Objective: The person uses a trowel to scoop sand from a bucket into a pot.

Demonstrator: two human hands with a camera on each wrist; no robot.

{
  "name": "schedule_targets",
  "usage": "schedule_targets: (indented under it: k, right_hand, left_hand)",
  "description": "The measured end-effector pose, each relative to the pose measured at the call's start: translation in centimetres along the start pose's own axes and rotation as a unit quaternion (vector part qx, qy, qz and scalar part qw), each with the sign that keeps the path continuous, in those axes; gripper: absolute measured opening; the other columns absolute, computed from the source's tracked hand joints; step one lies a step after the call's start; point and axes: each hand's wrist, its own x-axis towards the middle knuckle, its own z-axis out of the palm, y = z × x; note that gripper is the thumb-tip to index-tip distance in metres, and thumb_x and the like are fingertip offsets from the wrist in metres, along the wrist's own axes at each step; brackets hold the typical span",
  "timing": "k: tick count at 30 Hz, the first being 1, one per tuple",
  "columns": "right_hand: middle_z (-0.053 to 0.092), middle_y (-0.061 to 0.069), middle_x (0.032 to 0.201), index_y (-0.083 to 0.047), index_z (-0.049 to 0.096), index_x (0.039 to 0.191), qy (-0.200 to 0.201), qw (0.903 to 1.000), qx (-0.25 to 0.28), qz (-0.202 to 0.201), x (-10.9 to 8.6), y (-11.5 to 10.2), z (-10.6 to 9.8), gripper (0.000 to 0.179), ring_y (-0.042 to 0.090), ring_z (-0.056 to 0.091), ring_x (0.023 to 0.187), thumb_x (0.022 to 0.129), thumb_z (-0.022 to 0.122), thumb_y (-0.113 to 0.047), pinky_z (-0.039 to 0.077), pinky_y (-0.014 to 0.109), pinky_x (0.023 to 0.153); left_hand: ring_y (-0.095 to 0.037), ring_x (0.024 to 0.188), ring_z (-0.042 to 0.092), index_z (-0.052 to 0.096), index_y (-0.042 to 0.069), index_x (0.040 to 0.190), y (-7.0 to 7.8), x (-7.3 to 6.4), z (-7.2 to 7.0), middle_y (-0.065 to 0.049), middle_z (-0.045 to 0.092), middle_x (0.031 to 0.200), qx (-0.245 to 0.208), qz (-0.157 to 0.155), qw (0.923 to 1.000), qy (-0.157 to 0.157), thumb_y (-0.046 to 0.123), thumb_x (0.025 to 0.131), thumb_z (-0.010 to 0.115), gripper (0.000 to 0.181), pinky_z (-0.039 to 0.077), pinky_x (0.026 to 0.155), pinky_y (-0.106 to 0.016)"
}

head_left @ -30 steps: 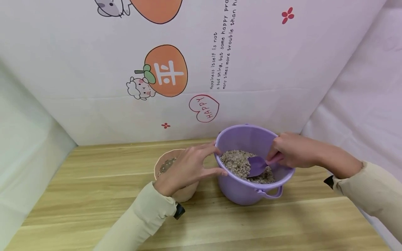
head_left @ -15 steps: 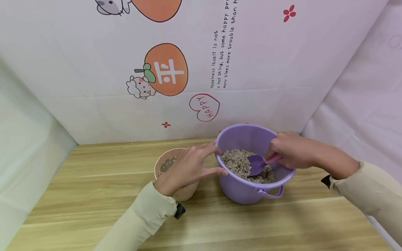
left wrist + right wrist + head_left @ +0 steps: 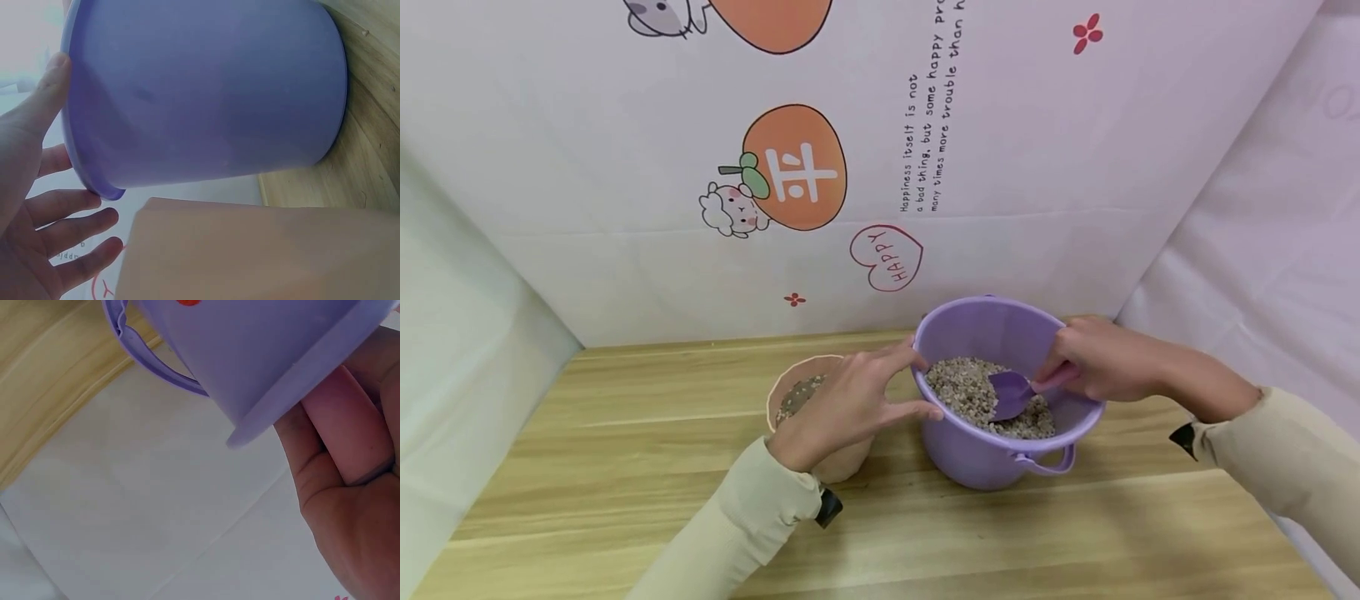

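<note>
A purple bucket point(image 3: 977, 462) stands on the table, partly filled with small beige-grey gravel point(image 3: 962, 387). My left hand point(image 3: 842, 400) holds the bucket's left rim with thumb and fingertips; the left wrist view shows its other fingers spread beside the rim. My right hand point(image 3: 1097, 358) reaches over the right rim and grips the pink handle point(image 3: 350, 425) of a small shovel. Its purple blade point(image 3: 1011, 396) lies in the gravel. Left of the bucket, a peach pot point(image 3: 250, 250) with some gravel inside is partly hidden under my left hand and forearm.
The wooden table point(image 3: 625, 467) carries the bucket and pot near its back edge. A white printed backdrop point(image 3: 1000, 167) rises close behind them. White cloth hangs at the left point(image 3: 467, 333) and right. The bucket's carrying handle point(image 3: 1052, 462) hangs at its front right.
Almost nothing differs. My right hand and the shovel have shifted only very slightly; the left hand, bucket and pot stay in place.
</note>
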Motion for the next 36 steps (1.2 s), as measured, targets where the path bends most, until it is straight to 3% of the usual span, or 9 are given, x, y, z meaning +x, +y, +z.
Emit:
schedule_targets:
  k: [9,16,20,30,36]
  right_hand:
    - [0.076,0.004,0.095,-0.010,0.080,0.099,-0.016,0.9969,0.073,0.023,-0.1,0.3,0.0,0.019,0.018,0.074,0.081,0.085,0.074,0.002,0.055,0.018,0.064]
    - [0.075,-0.015,0.088,-0.026,0.081,0.097,0.017,0.9998,-0.005,0.013,0.2,0.6,0.6,0.015,0.003,0.069,0.078,0.086,0.079,-0.017,0.051,0.022,0.063]
    - [0.075,-0.016,0.089,-0.024,0.081,0.097,0.030,0.9995,-0.002,0.007,0.1,0.7,0.9,0.016,0.002,0.069,0.078,0.084,0.080,-0.013,0.052,0.021,0.061]
    - [0.075,-0.014,0.091,-0.024,0.081,0.097,0.034,0.9993,0.011,0.012,-0.3,0.9,1.4,0.021,0.003,0.067,0.078,0.083,0.079,-0.008,0.053,0.020,0.060]
    - [0.075,-0.013,0.092,-0.023,0.081,0.098,0.047,0.9988,0.005,0.013,-0.4,0.9,1.7,0.027,0.007,0.068,0.083,0.080,0.079,-0.003,0.054,0.020,0.063]
  left_hand:
    - [-0.010,0.113,0.063,0.063,0.021,0.123,-0.1,0.0,0.0,0.003,0.069,0.122,-0.006,-0.003,1.0000,-0.002,0.048,0.080,0.079,0.053,0.053,0.089,-0.028]
    - [-0.009,0.113,0.063,0.061,0.020,0.128,-0.1,0.1,0.2,0.003,0.068,0.123,-0.008,0.005,0.9999,-0.003,0.050,0.082,0.076,0.056,0.052,0.091,-0.027]
    - [-0.009,0.114,0.062,0.059,0.023,0.133,-0.1,0.1,0.1,0.004,0.067,0.125,-0.005,0.007,1.0000,0.000,0.049,0.082,0.076,0.060,0.052,0.093,-0.028]
    - [-0.010,0.120,0.060,0.062,0.022,0.128,-0.1,0.1,0.2,0.002,0.063,0.134,-0.013,0.004,0.9999,-0.003,0.050,0.083,0.075,0.055,0.050,0.096,-0.029]
    - [-0.010,0.118,0.061,0.062,0.023,0.127,-0.2,0.0,0.2,0.005,0.065,0.131,-0.002,0.003,1.0000,0.006,0.049,0.082,0.077,0.054,0.052,0.093,-0.028]
